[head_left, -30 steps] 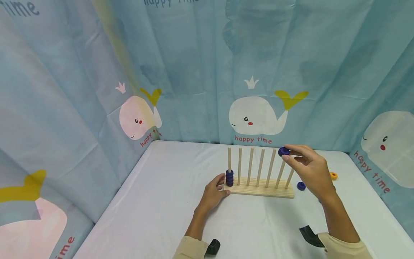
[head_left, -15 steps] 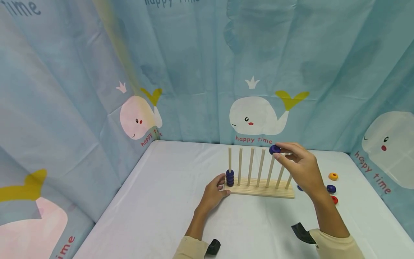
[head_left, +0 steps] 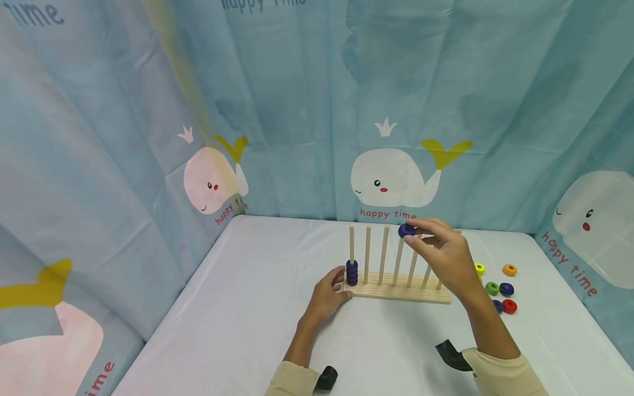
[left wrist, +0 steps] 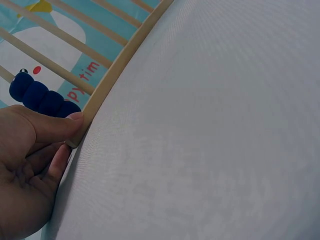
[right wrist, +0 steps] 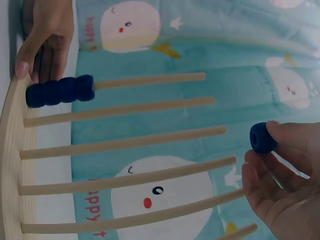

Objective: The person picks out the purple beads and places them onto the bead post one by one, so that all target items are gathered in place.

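Note:
A wooden rack point(head_left: 396, 293) with a row of upright pegs stands on the white table. Several dark blue beads point(head_left: 351, 273) are stacked on its leftmost peg. My left hand point(head_left: 324, 297) grips the left end of the base, thumb on the near side, as the left wrist view also shows. Between thumb and fingertips my right hand point(head_left: 448, 258) pinches another dark blue bead point(right wrist: 263, 138). That bead is up at the height of the peg tops, overlapping a middle peg in the head view. In the right wrist view it is apart from the peg tips, its hole showing.
Loose beads lie right of the rack: orange point(head_left: 509, 270), green point(head_left: 492, 289), red point(head_left: 509, 306), yellow point(head_left: 479, 268) and blue point(head_left: 507, 290). A blue curtain point(head_left: 297, 110) with whale prints closes off the back and sides of the white table point(head_left: 223, 308).
My right hand has moved left along the peg tops with the blue bead, uncovering more loose beads at the right. The left hand has stayed on the base.

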Available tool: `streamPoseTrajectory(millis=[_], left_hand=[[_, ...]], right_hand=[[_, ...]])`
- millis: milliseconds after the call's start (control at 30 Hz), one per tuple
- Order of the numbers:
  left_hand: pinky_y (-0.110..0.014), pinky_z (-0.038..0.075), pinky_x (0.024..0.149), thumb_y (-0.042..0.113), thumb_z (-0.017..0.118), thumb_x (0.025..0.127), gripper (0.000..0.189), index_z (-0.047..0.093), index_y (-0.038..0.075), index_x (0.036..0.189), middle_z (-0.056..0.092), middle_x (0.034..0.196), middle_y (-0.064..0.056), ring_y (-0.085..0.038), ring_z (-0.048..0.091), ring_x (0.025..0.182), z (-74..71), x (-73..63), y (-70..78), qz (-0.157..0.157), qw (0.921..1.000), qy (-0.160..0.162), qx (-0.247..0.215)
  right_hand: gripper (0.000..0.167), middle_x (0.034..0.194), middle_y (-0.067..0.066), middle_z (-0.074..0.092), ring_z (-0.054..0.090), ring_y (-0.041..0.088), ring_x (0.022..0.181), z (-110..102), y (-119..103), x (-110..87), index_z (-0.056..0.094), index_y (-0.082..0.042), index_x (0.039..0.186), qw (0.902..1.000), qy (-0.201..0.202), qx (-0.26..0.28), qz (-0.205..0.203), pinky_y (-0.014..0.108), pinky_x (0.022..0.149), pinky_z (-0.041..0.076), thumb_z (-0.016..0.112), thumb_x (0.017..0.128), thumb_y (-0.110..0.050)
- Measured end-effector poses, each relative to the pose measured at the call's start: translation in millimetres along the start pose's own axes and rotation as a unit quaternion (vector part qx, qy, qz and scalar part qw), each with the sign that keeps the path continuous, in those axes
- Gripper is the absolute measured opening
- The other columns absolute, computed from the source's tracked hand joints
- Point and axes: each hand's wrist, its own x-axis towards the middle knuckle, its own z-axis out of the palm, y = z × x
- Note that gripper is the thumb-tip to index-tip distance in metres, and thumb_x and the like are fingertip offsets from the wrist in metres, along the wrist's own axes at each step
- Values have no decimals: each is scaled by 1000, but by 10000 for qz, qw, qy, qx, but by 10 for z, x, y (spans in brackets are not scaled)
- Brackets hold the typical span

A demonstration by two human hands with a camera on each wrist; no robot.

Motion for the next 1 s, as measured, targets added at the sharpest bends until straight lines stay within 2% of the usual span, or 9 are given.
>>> streamPoseTrajectory(millis=[300, 767, 1000], left_hand=[[-42, 55, 114, 4, 80, 92, 69, 53, 7, 155, 64, 143, -17, -33, 63, 133, -10, -6, -9, -14, 10000, -8, 9], [-42, 55, 113, 3, 81, 91, 69, 53, 6, 154, 64, 143, -18, -32, 63, 133, -5, 13, 1, -6, 10000, -8, 9], [-42, 55, 113, 3, 81, 91, 69, 53, 6, 155, 64, 143, -17, -32, 63, 133, -3, 10, -1, 13, 10000, 3, 54]], right_hand=[[37, 127, 11, 69, 62, -3, 111, 85, 4, 54, 71, -1, 135, 9999, -137, 91, -52, 6, 92, 55, 75, 98, -5], [36, 126, 11, 69, 64, -1, 109, 211, -31, 172, 71, -3, 134, 9995, -221, 203, -57, 8, 92, 56, 76, 99, -8], [36, 126, 9, 71, 65, 3, 111, 294, -60, 229, 71, -4, 134, 9987, -406, 270, -120, 10, 93, 56, 75, 100, -11]])
